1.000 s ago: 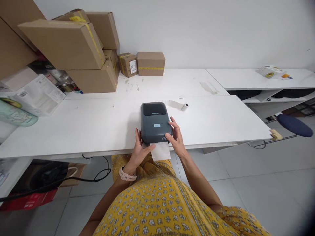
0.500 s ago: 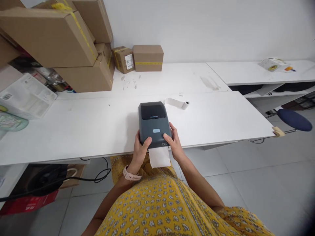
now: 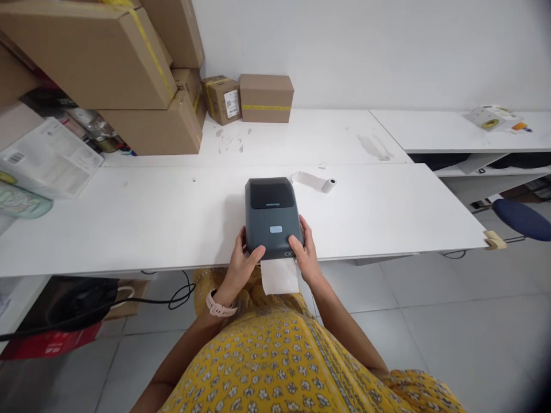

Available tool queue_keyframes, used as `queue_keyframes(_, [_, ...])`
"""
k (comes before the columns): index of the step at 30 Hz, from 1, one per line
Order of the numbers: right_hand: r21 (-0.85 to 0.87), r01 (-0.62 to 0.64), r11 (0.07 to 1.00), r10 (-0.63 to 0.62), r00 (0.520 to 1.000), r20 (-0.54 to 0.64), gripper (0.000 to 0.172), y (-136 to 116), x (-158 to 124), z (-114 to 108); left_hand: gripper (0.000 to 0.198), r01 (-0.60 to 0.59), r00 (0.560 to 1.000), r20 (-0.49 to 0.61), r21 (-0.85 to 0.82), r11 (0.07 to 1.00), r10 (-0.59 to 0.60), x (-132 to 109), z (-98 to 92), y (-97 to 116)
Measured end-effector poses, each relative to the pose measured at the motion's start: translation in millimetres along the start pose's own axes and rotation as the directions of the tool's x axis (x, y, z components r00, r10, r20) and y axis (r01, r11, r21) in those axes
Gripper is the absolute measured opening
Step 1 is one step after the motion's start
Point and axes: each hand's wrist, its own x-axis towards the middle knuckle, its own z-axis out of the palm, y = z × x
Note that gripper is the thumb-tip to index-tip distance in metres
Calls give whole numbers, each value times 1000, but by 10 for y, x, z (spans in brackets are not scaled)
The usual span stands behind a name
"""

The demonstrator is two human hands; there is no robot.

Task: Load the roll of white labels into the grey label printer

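Note:
A dark grey label printer (image 3: 271,215) sits at the front edge of the white table (image 3: 172,218). A blank white label (image 3: 279,276) hangs out of its front slot, over the table edge. My left hand (image 3: 241,265) grips the printer's front left corner, thumb on top. My right hand (image 3: 306,252) grips the front right corner the same way. A pink watch is on my left wrist.
A small white paper roll (image 3: 321,183) lies just behind the printer. Stacked cardboard boxes (image 3: 129,74) fill the back left; two small boxes (image 3: 249,97) stand by the wall. A blue stool (image 3: 523,219) is at the right. Cables hang under the table.
Both hands moved from the label slot onto the printer's front corners and now clasp it. More label hangs out. My view shifted slightly.

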Motion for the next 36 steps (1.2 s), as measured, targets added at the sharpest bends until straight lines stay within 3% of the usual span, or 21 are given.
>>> queue_keyframes(3, [-3,11,1000,-11,1000,20,85,9,2,-19,69,87,992,-101,108,990,-76,-260,-91,-69])
queue_keyframes(4, [1,13,1000,-13,1000,24,86,11,-1,-22,60,132,989,-79,116,984,-124,-332,-93,-92])
queue_keyframes(6, [12,9,1000,-9,1000,23,87,9,-9,-24,47,244,964,102,46,969,-247,-415,-50,-111])
queue_keyframes(8, [19,9,1000,-9,1000,12,86,2,-15,-22,44,365,895,299,-65,929,-331,-419,37,-73])
queue_keyframes(10, [19,16,1000,-16,1000,11,85,-1,-15,-19,44,445,857,369,-177,878,-360,-388,123,14])
queue_keyframes(14, [21,23,999,-24,999,23,82,11,-12,-15,43,480,850,385,-283,830,-360,-368,190,147])
queue_keyframes(18, [-90,120,989,-121,993,3,70,-60,-40,-34,42,447,867,353,-241,861,-351,-383,157,40])
queue_keyframes(20, [-280,276,919,-287,958,1,51,-154,-51,-55,41,414,873,350,-166,895,-339,-370,111,-36])
queue_keyframes(22, [-466,438,769,-458,886,78,30,-264,-45,-75,41,380,856,403,-68,922,-323,-342,31,-69])
queue_keyframes(25, [-577,545,608,-512,825,241,23,-395,-5,-77,43,306,842,452,45,951,-293,-278,-165,-38])
queue_keyframes(28, [-603,540,587,-445,837,317,22,-450,46,-36,45,243,904,340,91,966,-260,-182,-385,16])
queue_keyframes(31, [-603,525,601,-404,850,338,18,-441,73,3,40,138,985,92,98,986,-147,-70,-492,47])
queue_keyframes(33, [-594,524,610,-399,852,340,19,-406,66,-8,39,32,998,-55,80,996,-27,-12,-461,75])
queue_keyframes(36, [-520,511,685,-416,860,297,30,-318,28,-92,48,-77,993,-87,39,996,80,23,-314,151])
